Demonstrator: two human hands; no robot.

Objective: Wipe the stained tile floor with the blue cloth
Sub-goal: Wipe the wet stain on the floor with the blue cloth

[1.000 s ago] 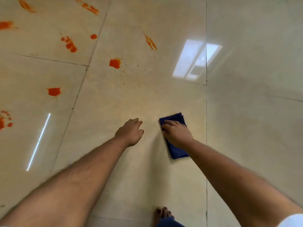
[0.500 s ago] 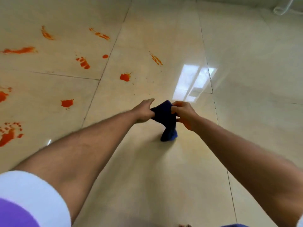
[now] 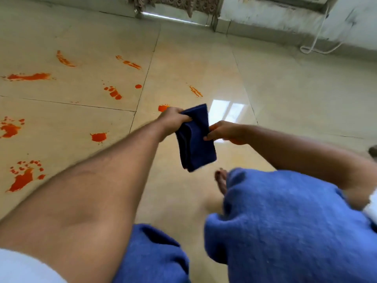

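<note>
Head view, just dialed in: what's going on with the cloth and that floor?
A person holds the folded dark blue cloth in the air with both hands: the left hand grips its top corner, the right hand pinches its side edge. It is off the glossy beige tile floor. Orange-red stains cover the tiles to the left, unwiped.

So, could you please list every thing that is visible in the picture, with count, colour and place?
blue cloth: one, dark blue, folded, held up above the floor, centre.
stains: about ten, orange-red, on the left tiles.
tile floor: one, glossy beige, all around.
wall: one, pale and scuffed, along the top.
white cord: one, against the wall, top right.
knees: two, in blue fabric, bottom.
foot: one, bare, below the cloth.
left hand: grips the cloth's upper part.
right hand: pinches the cloth's right edge.
</note>
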